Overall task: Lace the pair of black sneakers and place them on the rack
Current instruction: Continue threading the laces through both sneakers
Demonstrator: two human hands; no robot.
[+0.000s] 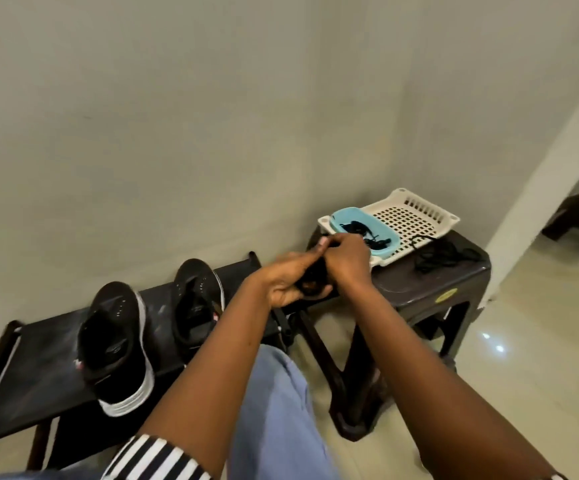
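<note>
Sneakers (116,344) sit side by side on the dark rack (39,341), eyelets showing no laces. Both hands — left (290,278), right (345,258) — curl around a bundled black lace (314,278) above the rack's right end. Another lace (437,252) lies loose on the stool (430,289), beside a white tray (419,216) holding a blue dish (350,214).

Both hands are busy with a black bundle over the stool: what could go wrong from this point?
1. The lace bundle gripped by the left hand and right hand may already be knotted; pulling could tighten it.
2. The loose lace near the stool edge could slip off.
3. The near sneaker overhangs the rack front and might tip if knocked.
</note>
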